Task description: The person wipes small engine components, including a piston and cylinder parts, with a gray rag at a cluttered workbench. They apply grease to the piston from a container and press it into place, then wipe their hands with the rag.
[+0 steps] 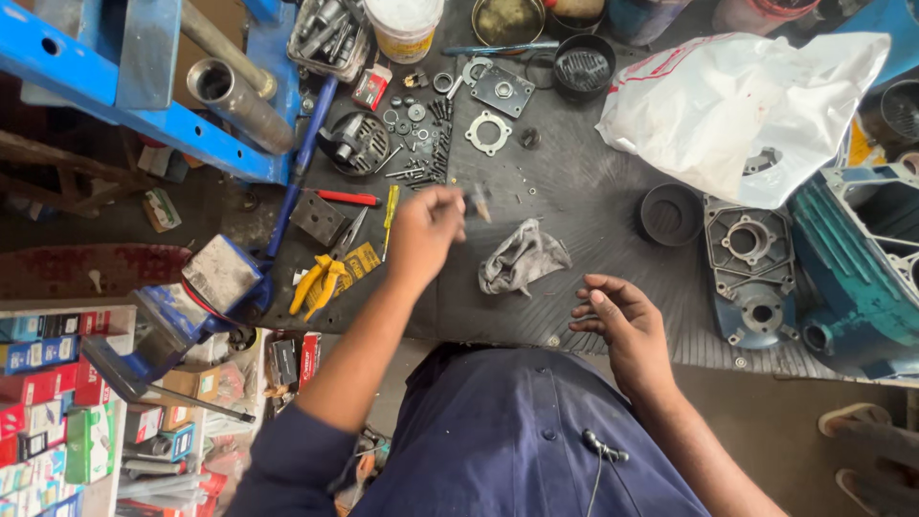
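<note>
Pinching a small blurred part at frame centre, the left hand hovers above the grey rag, while the right hand rests with fingers loosely spread on the desk.

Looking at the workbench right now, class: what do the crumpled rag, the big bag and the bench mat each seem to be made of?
Rag: grey woven cloth, matt, soft crumpled folds.
Bag: thin white plastic film, slightly glossy, sharp creases.
Mat: probably black rubber, dull, with fine parallel ribs.
</note>
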